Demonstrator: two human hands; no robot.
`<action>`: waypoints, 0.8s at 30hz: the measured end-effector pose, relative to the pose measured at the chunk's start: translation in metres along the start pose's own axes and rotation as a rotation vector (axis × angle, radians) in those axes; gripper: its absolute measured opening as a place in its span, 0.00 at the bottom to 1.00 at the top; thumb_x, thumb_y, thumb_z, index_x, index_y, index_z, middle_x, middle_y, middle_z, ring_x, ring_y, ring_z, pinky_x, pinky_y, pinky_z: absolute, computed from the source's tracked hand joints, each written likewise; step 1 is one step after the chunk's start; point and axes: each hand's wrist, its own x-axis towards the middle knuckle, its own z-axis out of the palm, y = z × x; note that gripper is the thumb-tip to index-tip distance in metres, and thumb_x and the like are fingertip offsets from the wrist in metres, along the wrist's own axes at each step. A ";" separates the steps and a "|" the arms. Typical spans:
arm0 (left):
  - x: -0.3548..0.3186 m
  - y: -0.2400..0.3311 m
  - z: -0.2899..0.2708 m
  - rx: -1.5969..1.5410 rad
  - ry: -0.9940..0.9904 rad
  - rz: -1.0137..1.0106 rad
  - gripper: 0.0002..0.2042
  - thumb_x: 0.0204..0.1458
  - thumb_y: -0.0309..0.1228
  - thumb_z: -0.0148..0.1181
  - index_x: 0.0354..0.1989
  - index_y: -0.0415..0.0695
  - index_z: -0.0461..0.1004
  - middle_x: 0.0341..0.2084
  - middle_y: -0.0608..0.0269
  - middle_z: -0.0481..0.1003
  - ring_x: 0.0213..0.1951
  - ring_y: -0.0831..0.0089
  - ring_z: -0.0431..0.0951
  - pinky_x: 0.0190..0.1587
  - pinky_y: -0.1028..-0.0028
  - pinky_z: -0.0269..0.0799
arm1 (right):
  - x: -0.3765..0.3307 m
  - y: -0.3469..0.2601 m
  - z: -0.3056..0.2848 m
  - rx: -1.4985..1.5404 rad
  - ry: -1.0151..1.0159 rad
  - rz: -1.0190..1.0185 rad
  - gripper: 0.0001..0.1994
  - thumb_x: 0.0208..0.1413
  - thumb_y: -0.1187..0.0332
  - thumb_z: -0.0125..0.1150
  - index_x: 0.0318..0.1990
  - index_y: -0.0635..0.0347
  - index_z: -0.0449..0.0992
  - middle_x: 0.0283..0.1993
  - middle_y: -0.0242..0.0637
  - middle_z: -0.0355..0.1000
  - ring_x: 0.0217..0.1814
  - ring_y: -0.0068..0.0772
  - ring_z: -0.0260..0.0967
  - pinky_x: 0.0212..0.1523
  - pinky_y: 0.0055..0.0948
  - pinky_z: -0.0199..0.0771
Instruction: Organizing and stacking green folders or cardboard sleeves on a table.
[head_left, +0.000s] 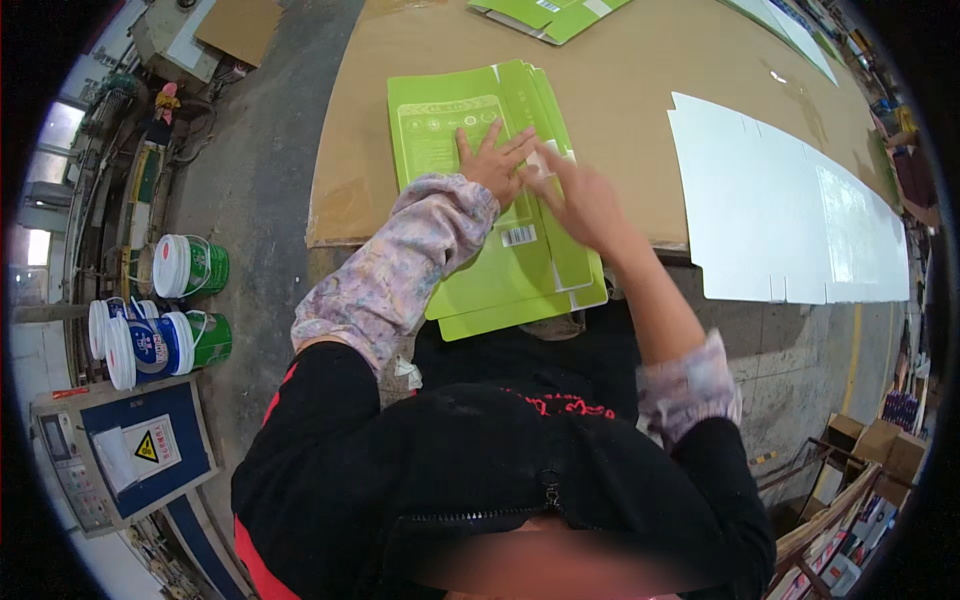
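Note:
A stack of flattened green cardboard boxes (450,290) lies at the table's near edge, its lower end jutting out over my lap. My left hand (490,167) rests flat on the top carton with its fingers spread. Just to its right, my right hand (590,205) reaches over the carton's fold panel. Its fingers are smeared by motion, so whether they hold anything cannot be made out. A small whitish patch (540,158) shows by its fingertips. A barcode label area (519,236) is printed lower on the carton.
White flat carton sheets (750,210) lie at the table's right, overhanging its edge. More green cartons (550,18) sit at the far side of the brown tabletop (350,150). Paint-style buckets (205,265) and a blue control cabinet (150,440) stand left; a rack of cardboard (880,450) is lower right.

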 end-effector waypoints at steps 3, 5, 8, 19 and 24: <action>0.021 0.008 0.014 -0.016 0.013 0.046 0.24 0.60 0.52 0.36 0.65 0.64 0.56 0.67 0.84 0.50 0.69 0.56 0.39 0.62 0.32 0.26 | 0.035 0.037 -0.007 -0.085 0.028 0.103 0.27 0.58 0.53 0.51 0.58 0.63 0.61 0.43 0.55 0.72 0.45 0.55 0.71 0.43 0.47 0.70; 0.025 0.005 0.016 -0.105 0.038 0.000 0.23 0.59 0.49 0.39 0.64 0.65 0.58 0.66 0.85 0.51 0.69 0.56 0.40 0.62 0.33 0.25 | 0.020 0.071 -0.019 -0.368 0.166 0.000 0.30 0.56 0.54 0.55 0.58 0.68 0.59 0.56 0.58 0.64 0.58 0.53 0.63 0.53 0.48 0.65; 0.011 -0.019 0.022 -0.049 0.076 -0.039 0.22 0.58 0.46 0.44 0.62 0.66 0.62 0.65 0.87 0.53 0.69 0.56 0.42 0.62 0.34 0.25 | -0.046 0.107 -0.052 -0.612 0.086 0.347 0.38 0.49 0.52 0.63 0.60 0.70 0.56 0.65 0.60 0.52 0.68 0.55 0.49 0.61 0.51 0.55; 0.005 -0.005 0.004 -0.069 0.047 -0.013 0.29 0.53 0.55 0.49 0.64 0.61 0.58 0.66 0.81 0.53 0.69 0.56 0.40 0.62 0.35 0.22 | -0.153 0.176 -0.072 -0.755 0.012 0.696 0.15 0.52 0.71 0.51 0.45 0.72 0.71 0.55 0.56 0.66 0.58 0.54 0.63 0.46 0.45 0.73; 0.012 -0.011 0.006 -0.166 0.064 -0.005 0.27 0.59 0.57 0.36 0.63 0.62 0.60 0.65 0.83 0.54 0.69 0.58 0.41 0.62 0.37 0.18 | -0.147 0.161 -0.133 -0.591 -0.253 0.475 0.07 0.50 0.72 0.52 0.34 0.66 0.73 0.35 0.49 0.74 0.40 0.50 0.72 0.40 0.42 0.73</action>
